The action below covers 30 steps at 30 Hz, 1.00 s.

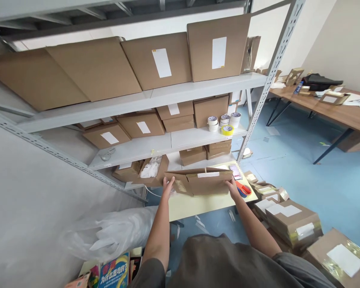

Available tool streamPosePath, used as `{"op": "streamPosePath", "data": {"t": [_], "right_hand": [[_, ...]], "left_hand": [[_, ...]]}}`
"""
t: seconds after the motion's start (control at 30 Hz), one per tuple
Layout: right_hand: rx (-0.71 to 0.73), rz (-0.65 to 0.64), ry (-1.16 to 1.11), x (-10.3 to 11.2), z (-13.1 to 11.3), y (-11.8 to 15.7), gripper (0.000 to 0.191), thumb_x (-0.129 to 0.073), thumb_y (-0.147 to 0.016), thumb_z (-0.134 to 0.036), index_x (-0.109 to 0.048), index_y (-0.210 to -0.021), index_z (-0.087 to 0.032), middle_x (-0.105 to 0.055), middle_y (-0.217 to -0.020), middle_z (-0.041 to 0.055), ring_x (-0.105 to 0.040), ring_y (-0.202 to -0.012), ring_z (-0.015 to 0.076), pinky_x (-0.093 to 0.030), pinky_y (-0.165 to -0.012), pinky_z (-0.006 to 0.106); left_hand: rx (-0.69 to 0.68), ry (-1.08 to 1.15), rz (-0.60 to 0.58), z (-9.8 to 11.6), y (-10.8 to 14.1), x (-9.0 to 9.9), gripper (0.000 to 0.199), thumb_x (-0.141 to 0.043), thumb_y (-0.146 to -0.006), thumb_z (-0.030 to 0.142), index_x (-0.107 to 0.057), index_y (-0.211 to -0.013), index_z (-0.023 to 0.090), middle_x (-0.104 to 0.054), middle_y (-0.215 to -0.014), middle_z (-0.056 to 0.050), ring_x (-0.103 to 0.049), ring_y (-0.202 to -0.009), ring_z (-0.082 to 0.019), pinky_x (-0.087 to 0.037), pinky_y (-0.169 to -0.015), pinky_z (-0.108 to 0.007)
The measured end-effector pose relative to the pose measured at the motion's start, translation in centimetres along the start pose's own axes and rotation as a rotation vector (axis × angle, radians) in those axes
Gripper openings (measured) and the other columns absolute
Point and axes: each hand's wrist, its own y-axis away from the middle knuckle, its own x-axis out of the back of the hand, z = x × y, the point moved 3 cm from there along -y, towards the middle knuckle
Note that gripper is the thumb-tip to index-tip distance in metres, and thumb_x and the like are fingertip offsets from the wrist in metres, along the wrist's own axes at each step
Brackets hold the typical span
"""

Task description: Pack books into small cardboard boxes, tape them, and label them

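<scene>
A brown cardboard box [208, 186], partly folded, with a white label strip along its top edge, is held between my two hands over a pale yellow table [187, 210]. My left hand [168, 186] grips its left end, fingers mostly behind the cardboard. At the right end, my right hand [232, 187] is closed on the edge. Just right of that hand lies an orange-and-blue tool [243, 189] whose kind I cannot make out. Left of the held box stands an open carton [163, 170] with white material inside.
A grey metal shelf [156, 96] holds several cartons; rolls of tape [227, 130] sit on its middle level. Taped parcels [294, 224] are piled on the floor at right. A plastic bag [117, 232] and books [115, 272] are at lower left. A wooden desk [327, 106] stands behind.
</scene>
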Motion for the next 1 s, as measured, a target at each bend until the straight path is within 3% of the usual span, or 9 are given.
{"op": "streamPosePath", "data": {"t": [0.1, 0.3, 0.53, 0.7, 0.8, 1.0], "right_hand": [[-0.016, -0.017, 0.015, -0.7, 1.1, -0.5, 0.046, -0.068, -0.076, -0.037, -0.069, -0.122, -0.03, -0.075, -0.114, 0.0061, -0.062, -0.123, 0.0327, -0.049, -0.108, 0.044], [-0.011, -0.039, 0.052, -2.0, 2.4, -0.4, 0.046, -0.074, -0.074, -0.042, -0.067, -0.118, -0.029, -0.073, -0.106, 0.0031, -0.064, -0.11, 0.0303, -0.052, -0.101, 0.044], [0.076, -0.198, 0.113, -1.3, 0.1, -0.1, 0.067, -0.086, -0.072, -0.052, -0.067, -0.133, -0.033, -0.073, -0.131, 0.0051, -0.056, -0.137, 0.0318, -0.044, -0.116, 0.046], [0.137, -0.28, 0.263, -0.7, 0.1, -1.3, 0.068, -0.092, -0.068, -0.057, -0.074, -0.129, -0.033, -0.07, -0.14, 0.0077, -0.05, -0.146, 0.0329, -0.039, -0.122, 0.049], [0.122, -0.301, 0.26, -0.8, 1.1, -1.6, 0.063, -0.09, -0.07, -0.064, -0.078, -0.123, -0.031, -0.073, -0.135, 0.0098, -0.053, -0.143, 0.0358, -0.043, -0.119, 0.051], [0.105, -0.251, 0.237, -1.5, 2.3, -0.8, 0.063, -0.08, -0.078, -0.074, -0.079, -0.12, -0.027, -0.076, -0.125, 0.0124, -0.06, -0.135, 0.0372, -0.05, -0.112, 0.051]], "left_hand": [[0.014, 0.077, 0.015, 0.2, 0.4, -0.6, 0.081, -0.087, -0.081, 0.057, -0.051, -0.149, 0.032, -0.06, -0.152, -0.016, -0.061, -0.138, -0.035, -0.054, -0.106, -0.046], [0.03, 0.077, -0.026, 0.0, 0.2, -2.1, 0.092, -0.095, -0.075, 0.032, -0.049, -0.155, 0.028, -0.057, -0.156, -0.017, -0.054, -0.146, -0.035, -0.049, -0.114, -0.044], [-0.063, 0.037, -0.203, -1.2, 0.5, -4.2, 0.107, -0.1, -0.063, 0.027, -0.047, -0.156, 0.03, -0.055, -0.156, -0.016, -0.055, -0.144, -0.032, -0.048, -0.115, -0.042], [-0.096, 0.013, -0.188, -1.4, 0.4, -5.0, 0.118, -0.1, -0.055, 0.023, -0.041, -0.157, 0.028, -0.049, -0.159, -0.018, -0.06, -0.134, -0.031, -0.052, -0.109, -0.042], [-0.105, 0.028, -0.182, -1.3, -0.3, -5.1, 0.105, -0.097, -0.058, 0.025, -0.045, -0.15, 0.027, -0.057, -0.149, -0.016, -0.065, -0.124, -0.028, -0.055, -0.104, -0.041], [-0.104, 0.086, -0.082, -1.2, -1.6, -4.7, 0.059, -0.079, -0.067, 0.019, -0.06, -0.123, 0.023, -0.068, -0.128, -0.009, -0.069, -0.102, -0.019, -0.056, -0.089, -0.03]]}}
